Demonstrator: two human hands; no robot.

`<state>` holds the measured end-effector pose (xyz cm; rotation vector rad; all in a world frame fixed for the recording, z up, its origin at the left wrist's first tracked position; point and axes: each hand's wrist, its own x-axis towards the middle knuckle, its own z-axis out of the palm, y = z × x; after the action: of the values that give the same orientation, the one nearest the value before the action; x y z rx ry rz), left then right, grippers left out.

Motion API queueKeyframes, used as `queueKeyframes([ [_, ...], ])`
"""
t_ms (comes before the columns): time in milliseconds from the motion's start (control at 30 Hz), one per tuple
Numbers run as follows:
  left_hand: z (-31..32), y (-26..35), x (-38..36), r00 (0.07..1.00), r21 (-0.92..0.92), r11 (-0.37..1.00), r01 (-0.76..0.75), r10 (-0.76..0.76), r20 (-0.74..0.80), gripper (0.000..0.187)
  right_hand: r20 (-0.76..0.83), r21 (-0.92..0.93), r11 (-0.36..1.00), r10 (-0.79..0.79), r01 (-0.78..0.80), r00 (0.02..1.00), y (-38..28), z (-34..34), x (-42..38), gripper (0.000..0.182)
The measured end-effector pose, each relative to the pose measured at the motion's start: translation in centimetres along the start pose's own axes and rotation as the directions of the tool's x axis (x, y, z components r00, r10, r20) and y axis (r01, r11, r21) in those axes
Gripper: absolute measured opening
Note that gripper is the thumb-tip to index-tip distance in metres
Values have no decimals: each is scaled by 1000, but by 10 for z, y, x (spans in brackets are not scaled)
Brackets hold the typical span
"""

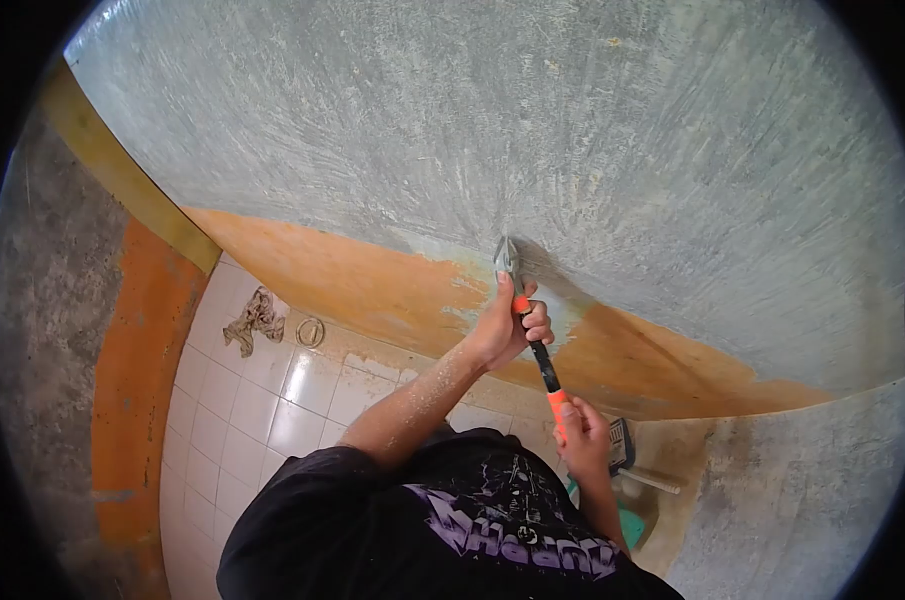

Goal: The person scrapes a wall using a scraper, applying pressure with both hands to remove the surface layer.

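A long-handled scraper (543,366) with a grey metal head and an orange and black handle runs between both my hands. Its head (507,256) meets the grey wall (452,120) just above the orange painted band. My left hand (509,328) is closed round the handle close below the head, with the thumb pointing up along it. Lower down, my right hand (583,434) grips the orange end of the handle. Pale dust or flecks cover my left forearm. Orange paint near the scraper is patchy, with pale areas showing.
On the white tiled floor (234,410) lie a crumpled rag (257,320) and a ring-shaped object (310,332). A dark tray-like object (623,446), a pale rod (652,482) and something green (631,526) are beside my right arm. Another wall (52,300) stands at left.
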<state>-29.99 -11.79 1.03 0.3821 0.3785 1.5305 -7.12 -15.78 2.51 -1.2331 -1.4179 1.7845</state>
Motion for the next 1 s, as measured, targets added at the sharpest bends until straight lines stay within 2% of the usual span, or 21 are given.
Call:
queueKeyframes([
  [100,5,-7,4,999,-16,999,31,-31,-11,57,-6,-7,1000,12,-12,1000,-4,-10,0,32],
  [233,-15,15,-7,999,-20,999,-38,38,18,57,29,-147,988,-47,50,998,3,12,13,30],
  [333,-6,13,-8,1000,-30,999,-18,17,-20,56,-50,-25,1000,2,-3,999,1,16,6,30],
  [500,0,10,-4,999,5,999,46,-46,-2,56,-46,-50,999,11,-14,999,-10,12,-2,30],
  [667,-23,42,-17,999,27,999,-22,22,26,55,-4,-30,999,-13,12,1000,2,45,10,30],
  [767,-12,32,-12,1000,-28,1000,11,-11,-9,56,-71,-38,999,-7,4,997,-9,36,1,30],
  [900,-22,31,-12,999,-43,999,29,-28,34,56,-93,-29,998,48,-51,994,-13,41,1,29],
  [1000,-44,64,-25,998,-3,1000,-30,30,48,57,11,-124,992,-28,29,1000,-5,74,18,30],
])
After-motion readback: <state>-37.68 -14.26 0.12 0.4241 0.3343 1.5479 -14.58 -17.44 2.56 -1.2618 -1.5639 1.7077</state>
